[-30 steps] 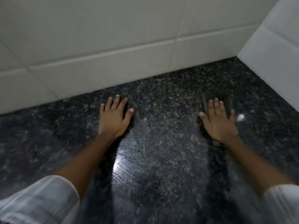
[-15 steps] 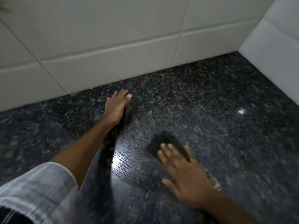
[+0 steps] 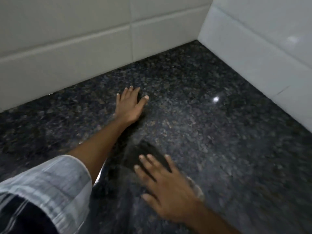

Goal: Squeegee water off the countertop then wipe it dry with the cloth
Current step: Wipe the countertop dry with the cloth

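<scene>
A dark speckled granite countertop point(image 3: 211, 132) fills the view. My right hand point(image 3: 167, 184) lies flat, fingers spread, pressing a dark cloth point(image 3: 145, 152) onto the counter near the front centre; the cloth sticks out beyond my fingertips and a paler edge shows by my wrist. My left hand point(image 3: 130, 105) rests palm down on the bare counter farther back, fingers apart, holding nothing. No squeegee is in view.
White tiled walls point(image 3: 84, 48) run along the back and the right side point(image 3: 261, 56), meeting in a corner at the upper right. A light reflection point(image 3: 216, 99) shines on the counter. My striped sleeve point(image 3: 50, 188) covers the lower left.
My right hand has swept the cloth from the right side of the counter toward the front centre. My left hand has stayed planted near the back wall.
</scene>
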